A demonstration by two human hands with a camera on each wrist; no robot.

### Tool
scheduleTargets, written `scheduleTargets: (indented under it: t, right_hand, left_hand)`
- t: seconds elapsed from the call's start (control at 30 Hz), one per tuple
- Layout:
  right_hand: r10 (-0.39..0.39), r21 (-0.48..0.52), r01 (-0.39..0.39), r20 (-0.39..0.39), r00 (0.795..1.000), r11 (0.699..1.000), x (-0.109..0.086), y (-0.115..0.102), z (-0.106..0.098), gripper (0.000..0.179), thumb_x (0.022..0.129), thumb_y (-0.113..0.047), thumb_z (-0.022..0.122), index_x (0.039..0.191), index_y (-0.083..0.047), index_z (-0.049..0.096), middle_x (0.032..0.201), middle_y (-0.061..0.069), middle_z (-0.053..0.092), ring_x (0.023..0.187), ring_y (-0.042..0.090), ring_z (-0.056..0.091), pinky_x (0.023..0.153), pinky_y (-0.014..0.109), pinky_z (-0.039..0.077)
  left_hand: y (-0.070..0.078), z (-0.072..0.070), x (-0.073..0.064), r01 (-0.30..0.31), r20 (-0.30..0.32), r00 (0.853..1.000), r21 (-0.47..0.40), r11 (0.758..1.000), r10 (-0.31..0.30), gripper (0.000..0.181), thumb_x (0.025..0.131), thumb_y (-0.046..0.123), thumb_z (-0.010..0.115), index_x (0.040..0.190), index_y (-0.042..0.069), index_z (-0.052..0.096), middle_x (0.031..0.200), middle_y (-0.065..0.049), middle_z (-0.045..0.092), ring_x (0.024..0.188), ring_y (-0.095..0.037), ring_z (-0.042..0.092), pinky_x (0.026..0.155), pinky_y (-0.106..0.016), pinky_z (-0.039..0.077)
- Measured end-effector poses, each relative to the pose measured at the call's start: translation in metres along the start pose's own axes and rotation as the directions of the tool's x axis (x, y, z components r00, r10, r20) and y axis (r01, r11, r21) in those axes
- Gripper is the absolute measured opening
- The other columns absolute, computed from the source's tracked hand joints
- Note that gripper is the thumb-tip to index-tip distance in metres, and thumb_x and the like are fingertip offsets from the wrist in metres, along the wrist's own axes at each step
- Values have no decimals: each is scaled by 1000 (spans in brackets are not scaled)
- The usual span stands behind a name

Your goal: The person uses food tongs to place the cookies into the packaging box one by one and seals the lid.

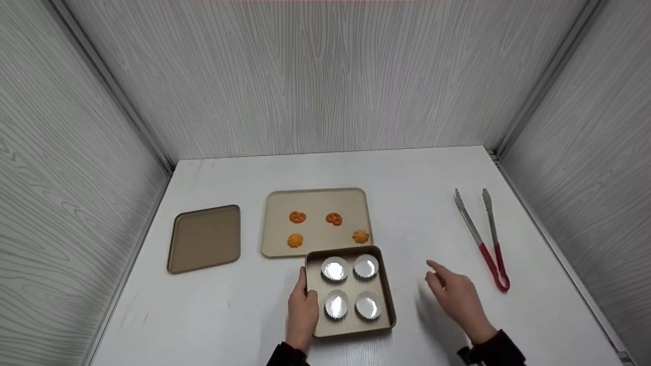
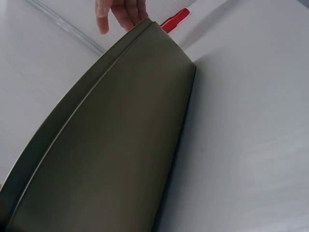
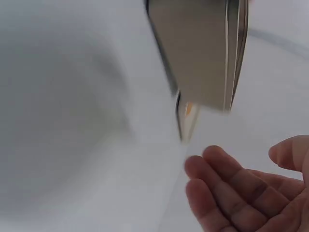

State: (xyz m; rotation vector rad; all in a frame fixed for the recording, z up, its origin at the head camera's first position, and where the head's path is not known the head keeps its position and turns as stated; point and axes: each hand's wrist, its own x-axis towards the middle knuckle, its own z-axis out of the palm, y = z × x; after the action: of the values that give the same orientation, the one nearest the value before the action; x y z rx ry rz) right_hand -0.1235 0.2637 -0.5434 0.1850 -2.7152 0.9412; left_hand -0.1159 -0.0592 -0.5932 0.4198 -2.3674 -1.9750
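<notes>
My left hand [image 1: 303,312] grips the left wall of a deep square baking pan [image 1: 351,286], thumb at its rim. Several shiny cupcake cups [image 1: 336,305] with fluted edges sit inside in two rows. The pan's outer wall [image 2: 106,130] fills much of the left wrist view, which hides the holding fingers. To the right of the pan and apart from it, my right hand [image 1: 457,300] hovers over the table, holding nothing. Its fingers [image 3: 227,193] look relaxed and slightly bent in the right wrist view, with the thumb spread away.
Beyond the pan lies a shallow tray [image 1: 315,203] with two pretzel-shaped pieces [image 1: 333,219] and two orange cookies [image 1: 295,240]; the pan overlaps its front edge in the head view. Left is a smaller brown tray [image 1: 206,239]. Red-handled tongs [image 1: 491,254] lie spread at right. Walls enclose the table.
</notes>
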Motion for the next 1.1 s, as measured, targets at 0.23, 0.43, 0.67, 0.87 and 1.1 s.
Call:
scheduleTargets:
  t: [0.23, 0.43, 0.67, 0.87, 1.1]
  right_hand:
    - [-31, -113, 15, -143, 989, 993, 24, 59, -31, 33, 96, -3, 62, 128, 4, 68, 104, 22, 75, 49, 2, 32, 42, 27, 37]
    - [105, -133, -116, -88, 991, 984, 37, 107, -52, 41, 102, -8, 52, 139, 10, 54, 119, 35, 65, 90, 48, 68, 77, 60, 56]
    - [167, -171, -158, 39, 985, 973, 49, 151, -56, 60, 104, -16, 55, 143, 22, 32, 126, 45, 45, 114, 62, 46, 91, 72, 44]
    - [324, -272, -276, 152, 934, 922, 55, 166, -53, 89, 105, -46, 53, 151, 20, 16, 138, 50, 32, 122, 70, 34, 91, 81, 36]
    - [319, -334, -276, 82, 944, 901, 59, 168, -41, 83, 100, -46, 61, 144, 18, 32, 124, 48, 41, 111, 70, 39, 81, 79, 37]
  left_hand:
    - [-3, -1, -1, 36, 5, 999, -23, 999, -36, 65, 99, -2, 42, 161, 2, 26, 166, -15, 26, 135, -27, 41, 103, -43, 36]
    - [-3, -3, -5, 72, 2, 997, -39, 997, -72, 66, 99, 1, 44, 162, 6, 26, 167, -13, 27, 152, -27, 24, 111, -44, 33]
    - [-3, -4, -8, 74, 9, 997, -81, 994, -73, 66, 99, 1, 44, 162, 5, 25, 167, -13, 25, 155, -30, 17, 123, -51, 23]
    - [-5, -6, -6, 64, 34, 998, -125, 990, -60, 68, 97, -2, 44, 162, 3, 23, 168, -16, 22, 155, -35, 15, 125, -55, 14]
    - [-10, -7, -5, 46, 49, 998, -143, 989, -40, 69, 97, -2, 43, 162, 2, 22, 169, -15, 20, 155, -33, 15, 126, -50, 13]
